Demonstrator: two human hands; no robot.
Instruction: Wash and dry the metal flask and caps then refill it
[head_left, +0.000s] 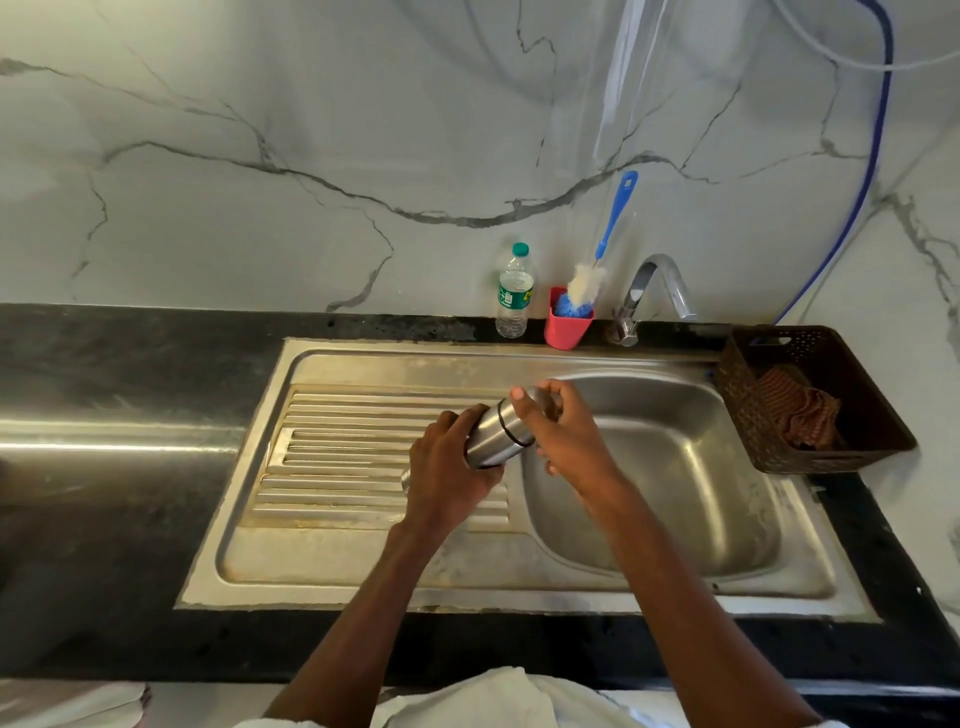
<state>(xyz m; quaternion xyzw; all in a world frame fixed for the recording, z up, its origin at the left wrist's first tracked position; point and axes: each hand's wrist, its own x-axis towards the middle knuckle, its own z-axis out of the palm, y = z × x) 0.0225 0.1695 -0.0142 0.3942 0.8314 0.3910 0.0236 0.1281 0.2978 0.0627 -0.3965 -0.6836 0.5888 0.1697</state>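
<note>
Flask (500, 435): held tilted over the sink (675, 519), between draining ribs and basin; metal body, dark ring near the top
Left hand (447, 462): wrapped around the lower body; fingers curled tight
Right hand (563, 426): closed around the upper end, apparently on the cap; likely about to unscrew
Progress: early, by the look of it; tap (655, 291) dry, no water running; brush (597, 270) untouched in the red cup (566, 330); cloth (795, 410) lying in the basket (831, 457); washing, drying, refilling all left
Refill source: perhaps the plastic bottle (514, 291) by the wall
Hidden: cap under the right fingers; flask base behind the left hand; contents impossible to tell
</note>
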